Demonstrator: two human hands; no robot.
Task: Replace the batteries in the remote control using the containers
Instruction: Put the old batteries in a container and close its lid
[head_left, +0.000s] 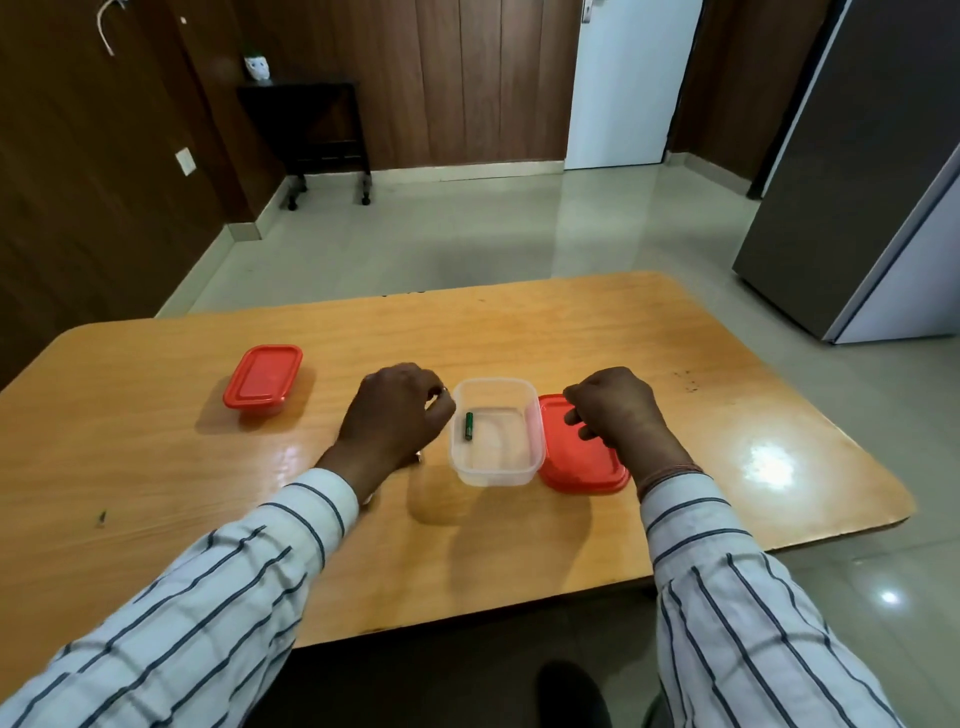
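Observation:
A clear open container (535, 415) stands mid-table with one green battery (469, 426) lying along its left side. Its red lid (582, 467) lies against its right wall. My left hand (395, 415) hovers just left of the container, fingers pinched on a small metal-tipped thing that looks like a battery. A pale sliver shows under this hand, possibly the remote control (418, 457); the rest of it is hidden. My right hand (615, 408) is over the lid's far edge with its fingers curled and nothing visible in them.
A second container, closed with a red lid (263, 374), sits at the far left of the wooden table (727, 415). A small dark speck (102, 517) lies near the left front. A fridge stands on the right, past the table edge.

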